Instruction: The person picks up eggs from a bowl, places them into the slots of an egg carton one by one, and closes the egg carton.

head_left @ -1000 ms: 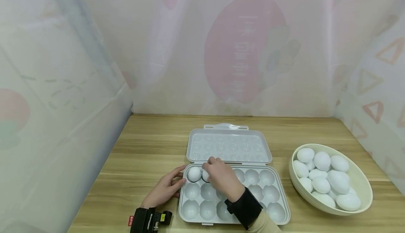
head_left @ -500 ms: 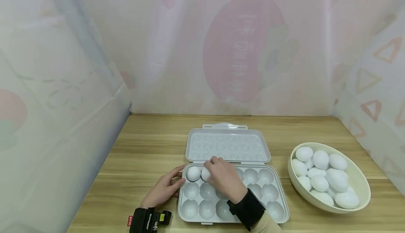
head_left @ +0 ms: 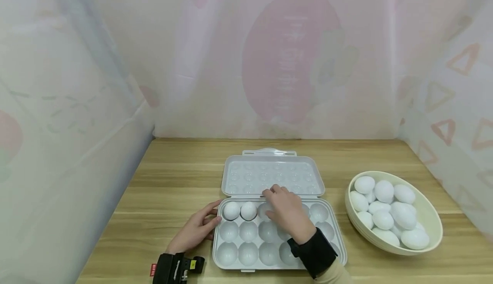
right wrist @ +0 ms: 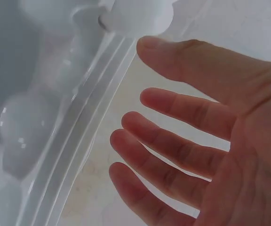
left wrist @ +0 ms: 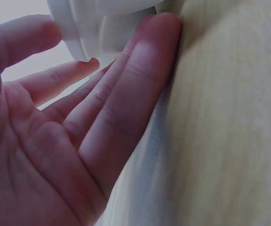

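A pale plastic egg box [head_left: 258, 264] lies with its lid [head_left: 272, 170] folded back on the wooden table. Two white eggs stand side by side in its back row: one egg [head_left: 231, 210] in the left corner cup, another egg [head_left: 248, 210] beside it. My left hand [head_left: 194, 230] rests against the box's left edge, thumb and fingertips touching the rim and side with fairly straight fingers. Over the back row, right of the eggs, my right hand [head_left: 286, 213] holds nothing. Its loosely spread fingers [right wrist: 173, 146] show apart in the right wrist view, and it hides some cups.
To the right of the box stands a cream bowl [head_left: 433, 219] heaped with white eggs [head_left: 383, 219]. Patterned cloth [head_left: 215, 82] hangs behind the table [head_left: 185, 168] and along both sides.
My right hand has let go of the second egg in the back row and shifted right, leaving that egg in its cup. My left hand stays at the box edge.
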{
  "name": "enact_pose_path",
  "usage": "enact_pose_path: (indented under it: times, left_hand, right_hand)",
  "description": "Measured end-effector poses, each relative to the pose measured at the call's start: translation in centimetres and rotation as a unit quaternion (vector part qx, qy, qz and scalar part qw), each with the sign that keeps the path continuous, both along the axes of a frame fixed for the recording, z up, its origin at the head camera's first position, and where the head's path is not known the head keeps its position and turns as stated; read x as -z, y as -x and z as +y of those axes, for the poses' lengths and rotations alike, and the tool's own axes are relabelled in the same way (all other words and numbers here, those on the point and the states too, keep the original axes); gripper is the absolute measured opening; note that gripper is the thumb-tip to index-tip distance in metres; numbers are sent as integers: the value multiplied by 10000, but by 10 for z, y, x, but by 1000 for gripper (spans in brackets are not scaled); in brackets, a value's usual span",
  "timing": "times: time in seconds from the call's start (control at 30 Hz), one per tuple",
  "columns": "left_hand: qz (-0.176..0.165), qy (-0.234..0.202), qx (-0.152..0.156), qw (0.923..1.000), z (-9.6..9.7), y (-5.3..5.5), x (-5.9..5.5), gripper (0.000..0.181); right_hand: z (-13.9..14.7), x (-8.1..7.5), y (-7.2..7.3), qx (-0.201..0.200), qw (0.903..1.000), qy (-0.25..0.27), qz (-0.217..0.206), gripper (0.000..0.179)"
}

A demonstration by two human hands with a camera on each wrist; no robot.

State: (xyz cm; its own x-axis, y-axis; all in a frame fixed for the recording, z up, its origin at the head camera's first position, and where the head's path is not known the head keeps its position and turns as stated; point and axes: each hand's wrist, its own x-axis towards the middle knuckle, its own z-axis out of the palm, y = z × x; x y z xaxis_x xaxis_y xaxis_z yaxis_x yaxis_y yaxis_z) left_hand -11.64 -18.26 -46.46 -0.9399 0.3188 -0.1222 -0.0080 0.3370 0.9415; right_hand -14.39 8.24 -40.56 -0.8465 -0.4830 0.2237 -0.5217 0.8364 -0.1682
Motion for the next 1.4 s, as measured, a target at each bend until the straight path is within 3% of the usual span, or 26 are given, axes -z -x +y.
enact_pose_path:
  times: [0.27, 0.67, 0.97, 1.4]
  left_hand:
    - [-67, 107, -78, 9999, -2, 0, 0, 51]
    - [-73, -131, 77, 9999, -9, 2, 1, 51]
    - [-231, -117, -74, 9996, -11, 2, 5, 52]
    - [-275, -74, -133, 9995, -13, 1, 2, 53]
  right_hand:
    - [25, -3, 5, 570, 9979, 126, -267, 40]
    - [66, -9, 9, 1111, 9930, 398, -51, 42]
    - [89, -29, 7, 1588, 9863, 338, -292, 43]
    - [137, -51, 5, 1838, 9804, 287, -649, 40]
